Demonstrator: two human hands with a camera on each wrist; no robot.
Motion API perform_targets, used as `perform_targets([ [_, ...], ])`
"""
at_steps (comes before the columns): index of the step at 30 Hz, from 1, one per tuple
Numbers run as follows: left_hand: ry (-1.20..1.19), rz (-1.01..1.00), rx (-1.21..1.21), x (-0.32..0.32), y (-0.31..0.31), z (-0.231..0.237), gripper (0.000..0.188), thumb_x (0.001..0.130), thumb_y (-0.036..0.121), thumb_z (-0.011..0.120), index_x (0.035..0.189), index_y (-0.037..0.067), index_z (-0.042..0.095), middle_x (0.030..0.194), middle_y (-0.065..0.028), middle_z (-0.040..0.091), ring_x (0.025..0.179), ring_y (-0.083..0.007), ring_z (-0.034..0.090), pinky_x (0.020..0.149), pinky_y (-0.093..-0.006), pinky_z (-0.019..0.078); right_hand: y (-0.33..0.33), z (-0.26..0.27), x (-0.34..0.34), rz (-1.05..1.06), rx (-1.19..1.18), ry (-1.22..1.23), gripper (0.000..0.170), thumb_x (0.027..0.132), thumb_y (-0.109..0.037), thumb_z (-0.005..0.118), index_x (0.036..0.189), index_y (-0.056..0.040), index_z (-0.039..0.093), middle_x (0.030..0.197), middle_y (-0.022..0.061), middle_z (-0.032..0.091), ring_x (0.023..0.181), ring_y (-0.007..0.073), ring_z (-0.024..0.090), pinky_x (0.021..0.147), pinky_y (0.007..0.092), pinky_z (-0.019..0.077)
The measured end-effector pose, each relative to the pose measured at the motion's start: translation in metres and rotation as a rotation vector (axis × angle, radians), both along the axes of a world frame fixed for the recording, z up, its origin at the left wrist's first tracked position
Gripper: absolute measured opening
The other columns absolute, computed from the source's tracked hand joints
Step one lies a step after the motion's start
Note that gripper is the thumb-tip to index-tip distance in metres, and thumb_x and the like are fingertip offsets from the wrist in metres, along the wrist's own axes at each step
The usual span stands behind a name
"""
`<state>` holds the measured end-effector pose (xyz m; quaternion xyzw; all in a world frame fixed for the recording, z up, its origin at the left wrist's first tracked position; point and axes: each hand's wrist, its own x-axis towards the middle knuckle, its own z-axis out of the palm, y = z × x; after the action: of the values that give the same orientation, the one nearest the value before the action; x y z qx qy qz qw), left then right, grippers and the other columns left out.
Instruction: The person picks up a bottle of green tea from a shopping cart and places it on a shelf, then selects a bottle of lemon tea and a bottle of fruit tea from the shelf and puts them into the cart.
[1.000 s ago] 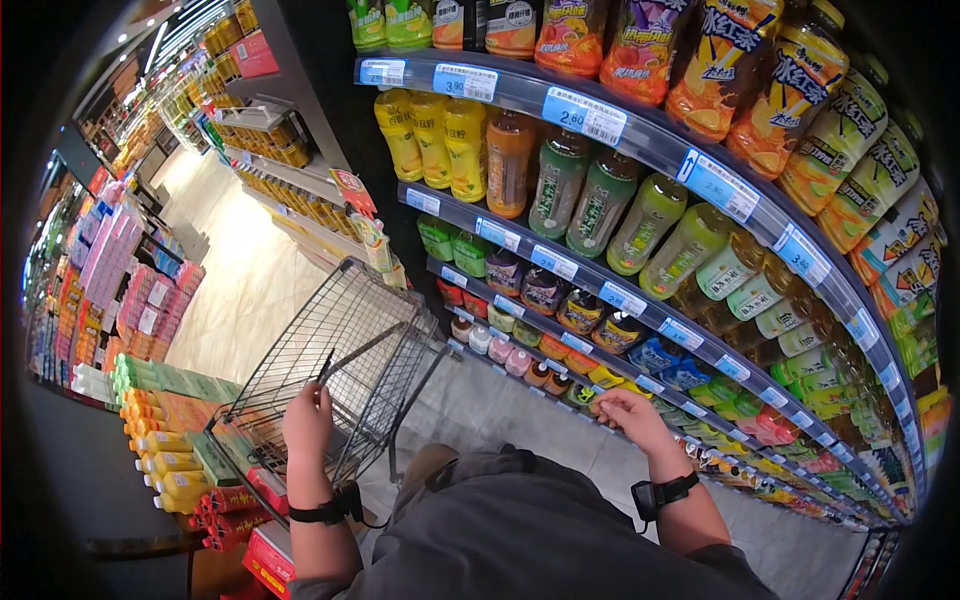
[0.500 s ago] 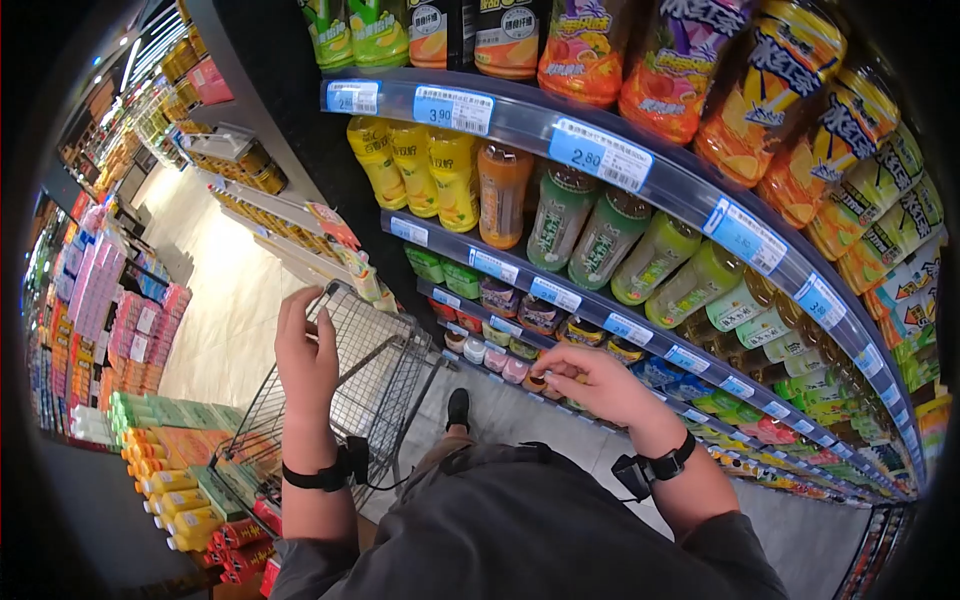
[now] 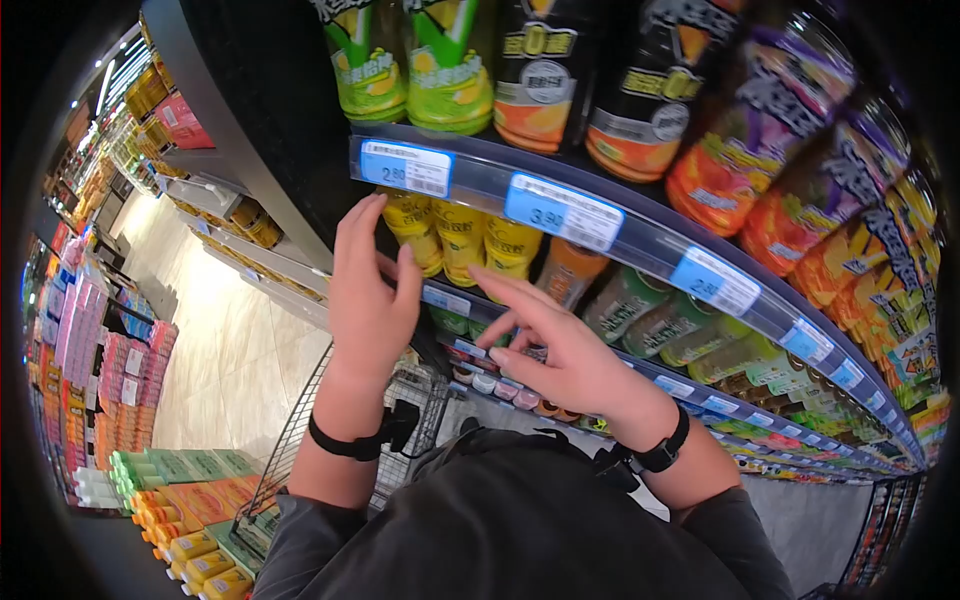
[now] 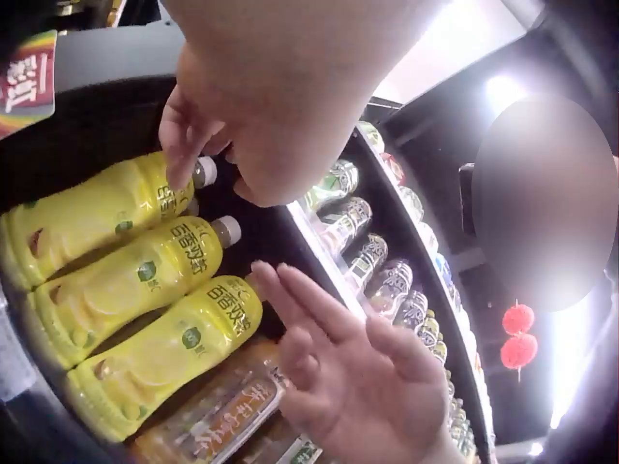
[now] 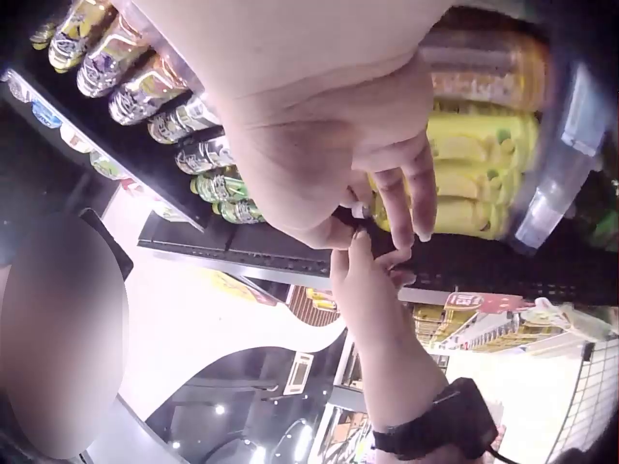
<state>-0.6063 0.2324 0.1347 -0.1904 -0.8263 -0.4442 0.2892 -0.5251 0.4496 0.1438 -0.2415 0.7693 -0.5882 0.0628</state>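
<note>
Three yellow bottles (image 3: 460, 240) stand on the shelf under the top price rail, an orange-brown bottle (image 3: 572, 272) to their right. In the head view my left hand (image 3: 372, 285) is raised at the left of the yellow bottles, fingers extended, holding nothing visible. In the left wrist view its fingers (image 4: 184, 135) are beside the cap of the leftmost yellow bottle (image 4: 116, 213); whether they touch it I cannot tell. My right hand (image 3: 550, 345) reaches from the right with fingers loosely bent and empty, fingertips in front of the yellow bottles. The left wrist view shows its palm (image 4: 363, 387).
A wire shopping cart (image 3: 300, 430) stands below my left arm. Price rails (image 3: 600, 220) curve across the shelves, with larger bottles (image 3: 450, 80) above. Stacked yellow-labelled bottles (image 3: 205, 560) sit at lower left, and a tiled aisle (image 3: 235, 370) runs behind the cart.
Both hands have risen and moved forward to the yellow bottles, coming closer to each other. The shelf appears nearer, and the cart has shifted lower in view.
</note>
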Motion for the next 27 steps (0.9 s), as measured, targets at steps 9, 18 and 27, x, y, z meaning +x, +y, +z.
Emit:
perform_targets([
  [9,-0.131,-0.074,0.013,-0.042,0.003,0.01,0.054,0.09,0.008,0.065,0.14,-0.003,0.047,0.129,-0.0231,0.057,0.064,-0.0251,0.064,0.065,-0.0347,0.0548,-0.054,0.025,-0.067,-0.137,-0.028,-0.119,0.071,0.096,0.002,0.056,0.16,-0.0034,0.025,0.119,0.0137,0.06,0.089,0.0136,0.064,0.074,0.026,0.0544],
  [18,-0.123,-0.122,-0.027,-0.053,-0.003,0.003,0.044,0.091,0.007,0.062,0.133,-0.001,0.051,0.13,-0.0263,0.054,0.105,-0.0489,0.061,0.082,-0.0499,0.0539,-0.06,0.018,-0.088,-0.118,-0.031,-0.279,0.063,0.1,-0.003,0.055,0.157,-0.0045,0.029,0.097,0.0077,0.062,0.085,0.0124,0.064,0.066,0.0251,0.0544],
  [27,-0.087,-0.108,-0.054,-0.043,-0.006,-0.001,0.052,0.093,0.006,0.061,0.141,-0.005,0.045,0.137,-0.032,0.049,0.107,-0.0516,0.06,0.084,-0.0494,0.0545,-0.054,0.011,-0.085,-0.122,0.085,-0.216,0.067,0.1,-0.002,0.054,0.161,-0.007,0.025,0.089,0.0064,0.06,0.078,0.0114,0.063,0.066,0.0249,0.0531],
])
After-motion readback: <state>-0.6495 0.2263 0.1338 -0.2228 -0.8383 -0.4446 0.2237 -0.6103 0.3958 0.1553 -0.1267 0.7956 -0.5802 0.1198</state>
